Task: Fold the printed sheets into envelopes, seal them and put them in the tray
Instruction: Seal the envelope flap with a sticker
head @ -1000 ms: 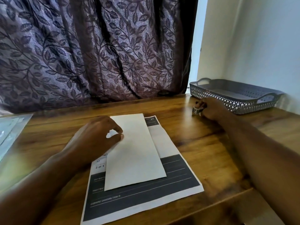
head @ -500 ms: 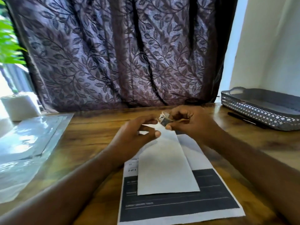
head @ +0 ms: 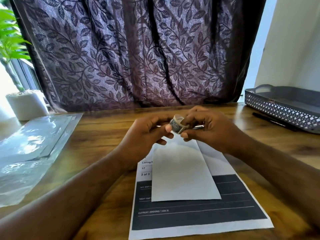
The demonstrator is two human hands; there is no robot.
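A small roll of tape (head: pixel 177 123) is held above the table between both hands. My right hand (head: pixel 206 130) grips the roll from the right, fingers through and around it. My left hand (head: pixel 147 134) meets it from the left, thumb tip against the roll's edge. Below the hands lies a folded white sheet (head: pixel 181 172), long and narrow, resting on a flat printed sheet (head: pixel 199 213) with dark bands and white lines. The grey lattice tray (head: pixel 284 111) stands at the far right of the table.
A black pen (head: pixel 270 120) lies in front of the tray. Clear plastic sleeves (head: pixel 31 144) cover the table's left side. A white plant pot (head: pixel 26 106) stands at the back left. A purple leaf-patterned curtain (head: pixel 138 54) hangs behind the wooden table (head: pixel 103 135).
My right hand picked the tape roll up from beside the tray and brought it to the middle. My left hand lifted off the folded sheet and joined it at the roll.
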